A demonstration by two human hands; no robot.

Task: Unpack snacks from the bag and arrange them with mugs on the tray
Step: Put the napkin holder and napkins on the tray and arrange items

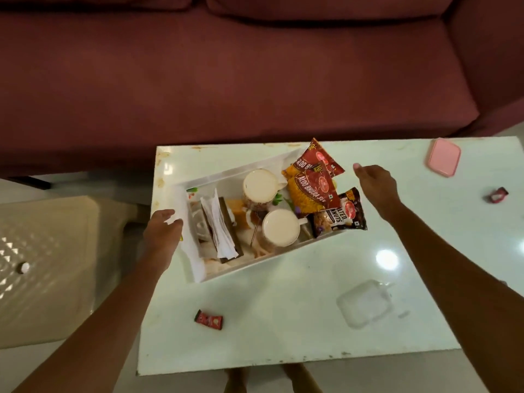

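Observation:
A white rectangular tray (283,252) lies askew on the pale table (297,321). In it stand two cream mugs, one at the back (261,185) and one nearer (280,226), beside a holder with white paper napkins (219,225). Red and yellow snack packets (312,191) and a peanut packet (343,214) lean at the tray's right end. My left hand (161,234) touches the tray's left rim, fingers apart. To the right of the packets hovers my right hand (374,185), holding nothing.
A clear plastic bag (365,303) lies flat at the table's right front. Small red wrapped sweets lie at the front left (208,319) and far right (496,194). A pink box (442,157) sits at the back right. A maroon sofa (226,80) lies beyond, a beige stool (45,265) at left.

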